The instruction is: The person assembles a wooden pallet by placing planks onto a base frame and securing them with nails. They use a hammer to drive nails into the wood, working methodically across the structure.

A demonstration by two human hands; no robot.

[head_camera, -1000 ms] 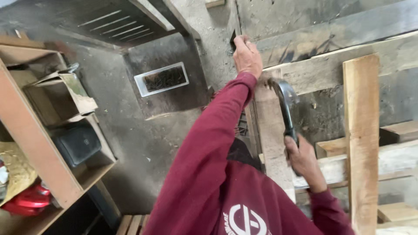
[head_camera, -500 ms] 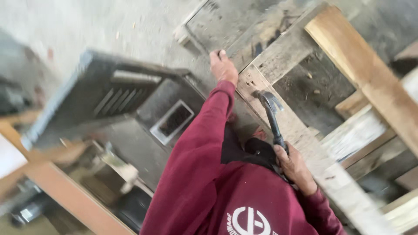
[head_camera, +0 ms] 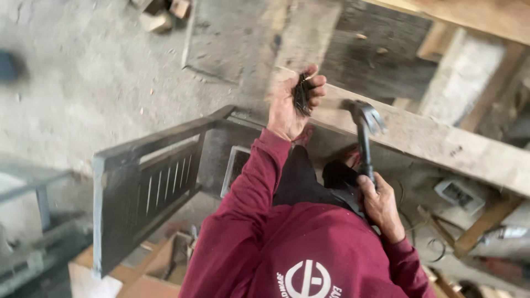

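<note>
Left hand (head_camera: 292, 105) is raised with its fingers curled round a bunch of dark nails (head_camera: 302, 95); right hand (head_camera: 380, 203) grips a claw hammer (head_camera: 365, 135) upright beside the plank (head_camera: 441, 144) — between blows, I'd say; next calls for setting one nail.

**A cluttered workshop floor**

A dusty grey concrete floor (head_camera: 88, 83) spreads across the upper left, with a few small wood offcuts (head_camera: 160, 14) lying near the top edge. A dark slatted wooden frame (head_camera: 149, 187) stands tilted at the left. Just beside it, lower down, sits a small rectangular tray (head_camera: 234, 168) with a pale rim. A long pale plank (head_camera: 458, 149) runs slantwise across the right, over a weathered grey board (head_camera: 381, 55). Brown cardboard (head_camera: 160, 270) shows at the bottom left. At the far right a small pale box (head_camera: 458, 194) lies on the ground near a thin wooden strip (head_camera: 486, 223). The left edge is blurred.
</note>
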